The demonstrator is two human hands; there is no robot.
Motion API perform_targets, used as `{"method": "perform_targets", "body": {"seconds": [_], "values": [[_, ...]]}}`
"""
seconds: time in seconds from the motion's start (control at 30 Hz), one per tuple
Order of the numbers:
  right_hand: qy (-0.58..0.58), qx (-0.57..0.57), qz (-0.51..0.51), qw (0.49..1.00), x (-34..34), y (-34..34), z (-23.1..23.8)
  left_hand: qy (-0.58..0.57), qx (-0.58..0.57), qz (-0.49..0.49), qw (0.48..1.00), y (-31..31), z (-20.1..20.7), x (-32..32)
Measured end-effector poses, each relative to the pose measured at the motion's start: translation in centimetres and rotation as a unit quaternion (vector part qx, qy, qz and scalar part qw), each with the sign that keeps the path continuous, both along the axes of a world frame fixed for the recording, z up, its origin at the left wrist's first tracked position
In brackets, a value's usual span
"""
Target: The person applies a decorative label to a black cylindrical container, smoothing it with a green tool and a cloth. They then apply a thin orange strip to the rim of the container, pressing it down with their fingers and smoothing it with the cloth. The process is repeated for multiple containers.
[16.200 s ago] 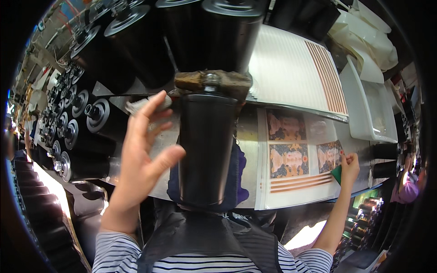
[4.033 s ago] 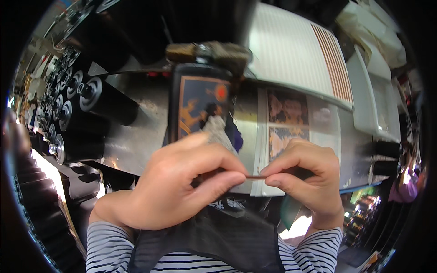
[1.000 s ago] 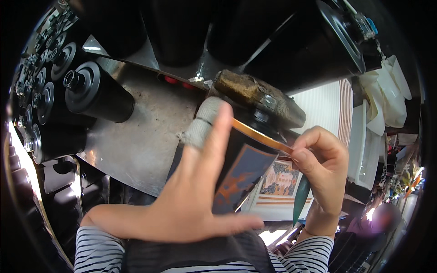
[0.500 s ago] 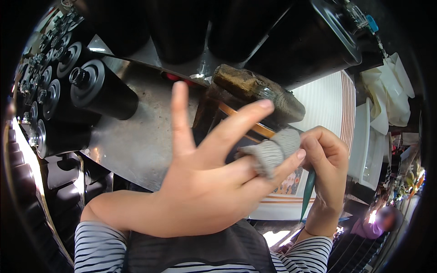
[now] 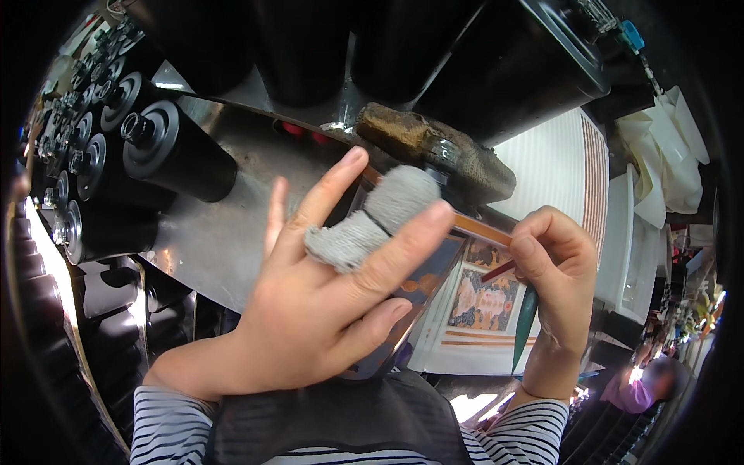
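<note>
My left hand (image 5: 298, 310) is open in the middle, its fingers spread. A grey knitted wrap (image 5: 395, 205) with a dark band covers one finger. My right hand (image 5: 554, 267) is closed at the right, thumb and forefinger pinched by the end of an orange strip (image 5: 482, 230); I cannot tell whether they grip the strip. Out of the same hand a green pointed tool (image 5: 525, 329) hangs downward, and a thin dark red tip (image 5: 498, 271) sticks out leftward. Beyond my left fingers lies a brown, rough, stone-like block (image 5: 484, 178) with a dark band round it.
Black cylindrical containers (image 5: 182, 151) stand in rows at the left, with larger ones (image 5: 511, 70) across the back. Under the work are a metal tabletop (image 5: 209, 256), a striped white cloth (image 5: 554, 167) and a patterned picture (image 5: 484, 302). A white tray (image 5: 624, 256) and a person (image 5: 635, 391) are at the right.
My left hand has drawn back leftward, away from my right hand, and turned, uncovering the orange strip, the picture and the red tip. My right hand has hardly moved.
</note>
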State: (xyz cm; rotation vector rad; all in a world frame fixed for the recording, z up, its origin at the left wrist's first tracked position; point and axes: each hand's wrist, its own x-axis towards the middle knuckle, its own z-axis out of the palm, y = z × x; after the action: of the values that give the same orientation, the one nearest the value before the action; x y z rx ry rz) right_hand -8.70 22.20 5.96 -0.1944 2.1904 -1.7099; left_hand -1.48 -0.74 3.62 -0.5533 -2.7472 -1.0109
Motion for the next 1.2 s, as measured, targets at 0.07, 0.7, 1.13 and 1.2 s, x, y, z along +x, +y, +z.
{"method": "perform_targets", "body": {"seconds": [0.07,0.7,1.13,1.2], "values": [[-0.001,0.002,0.004,1.0,0.0,0.3,-0.1,0.021,-0.064,-0.003,0.998,0.8,0.6,-0.1],[0.012,-0.006,-0.008,1.0,0.3,-0.4,-0.3,-0.041,0.107,0.009,0.993,0.3,-0.7,0.7],[0.026,-0.013,-0.019,0.999,0.5,-1.1,0.4,-0.173,0.254,0.009,0.952,1.1,-1.3,1.1],[0.049,-0.023,0.002,0.999,0.5,-2.0,0.2,-0.302,0.536,0.045,0.787,1.5,-2.3,0.2]]}}
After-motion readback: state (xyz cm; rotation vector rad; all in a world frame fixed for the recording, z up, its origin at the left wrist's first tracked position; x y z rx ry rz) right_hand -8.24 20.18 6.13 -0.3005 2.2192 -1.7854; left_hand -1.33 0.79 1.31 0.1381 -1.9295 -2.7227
